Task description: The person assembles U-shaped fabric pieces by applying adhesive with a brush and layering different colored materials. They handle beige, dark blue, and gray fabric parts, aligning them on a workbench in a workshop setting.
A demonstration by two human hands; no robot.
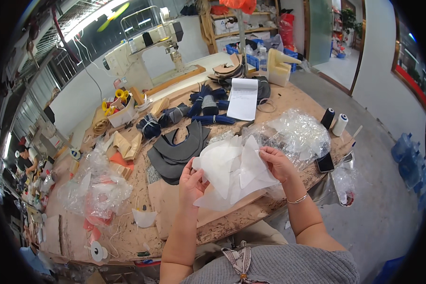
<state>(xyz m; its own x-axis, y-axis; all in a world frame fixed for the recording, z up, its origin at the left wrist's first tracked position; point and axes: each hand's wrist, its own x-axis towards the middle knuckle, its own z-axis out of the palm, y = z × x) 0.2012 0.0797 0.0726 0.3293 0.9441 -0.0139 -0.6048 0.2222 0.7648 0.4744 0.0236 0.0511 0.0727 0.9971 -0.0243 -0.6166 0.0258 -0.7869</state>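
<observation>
Both hands, left [190, 182] and right [275, 163], pinch white translucent sheets [234, 173] held between them above the worktable [175, 222]

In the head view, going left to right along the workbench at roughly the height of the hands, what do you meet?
Crumpled clear plastic bags → left hand → white translucent cut pieces → right hand → black phone

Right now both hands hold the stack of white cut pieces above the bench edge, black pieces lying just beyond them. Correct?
Not quite. In the head view the pieces beyond the white cut pieces are dark grey, not black. The rest stands: left hand and right hand both hold the stack above the bench edge.
</observation>
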